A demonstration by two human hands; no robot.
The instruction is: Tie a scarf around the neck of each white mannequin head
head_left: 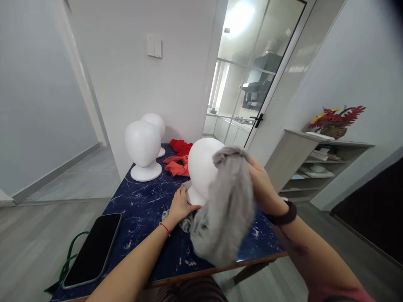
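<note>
A white mannequin head [203, 165] stands upright on the table in front of me. My left hand [181, 206] grips its base from the left, thumb in front and fingers along the side. Under and around that hand lies a bunched grey cloth [186, 223]. My right hand [260, 183] is closed on the gathered top of another grey cloth [225, 205], soft and blurred by motion. This one hangs down in front of the head's right side and hides part of it. Most of the right fingers are behind the fabric.
Two more white mannequin heads [143, 144] stand at the table's back left. Red cloth [181, 147] and coral cloth [176, 166] lie behind the nearest head. A large black-screened phone or tablet [93, 249] rests on the blue marbled table [138, 212] at front left.
</note>
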